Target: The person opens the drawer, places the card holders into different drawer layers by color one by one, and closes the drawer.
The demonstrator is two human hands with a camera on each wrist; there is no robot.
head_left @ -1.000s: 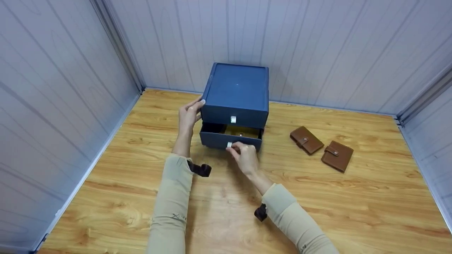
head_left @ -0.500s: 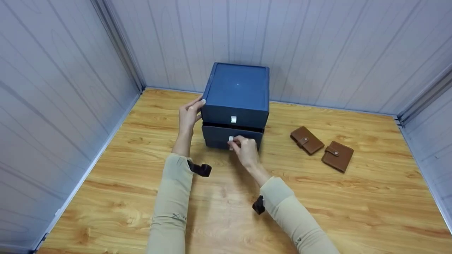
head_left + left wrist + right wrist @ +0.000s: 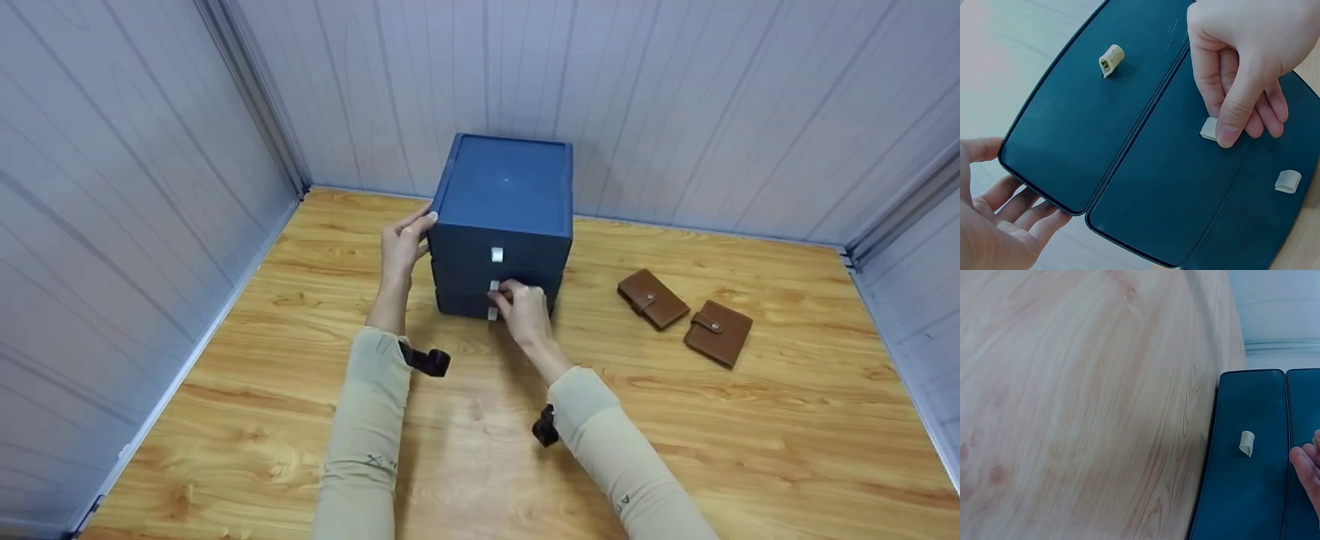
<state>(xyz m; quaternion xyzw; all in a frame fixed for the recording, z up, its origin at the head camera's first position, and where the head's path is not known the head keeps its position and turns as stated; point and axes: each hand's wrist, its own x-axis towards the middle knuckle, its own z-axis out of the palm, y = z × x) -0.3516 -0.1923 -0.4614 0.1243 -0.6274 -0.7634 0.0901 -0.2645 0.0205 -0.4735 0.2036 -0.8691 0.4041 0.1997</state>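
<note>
The drawer box is dark blue with off-white pull tabs. From it, brown wallets lie at four o'clock, beige, dark-lettered sleeves at five and seven; the tabletop has yellow-brown wood grain.

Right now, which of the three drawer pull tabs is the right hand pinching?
The middle pull tab: the right hand has its thumb over it, while the top pull tab and bottom pull tab stand untouched.
</note>
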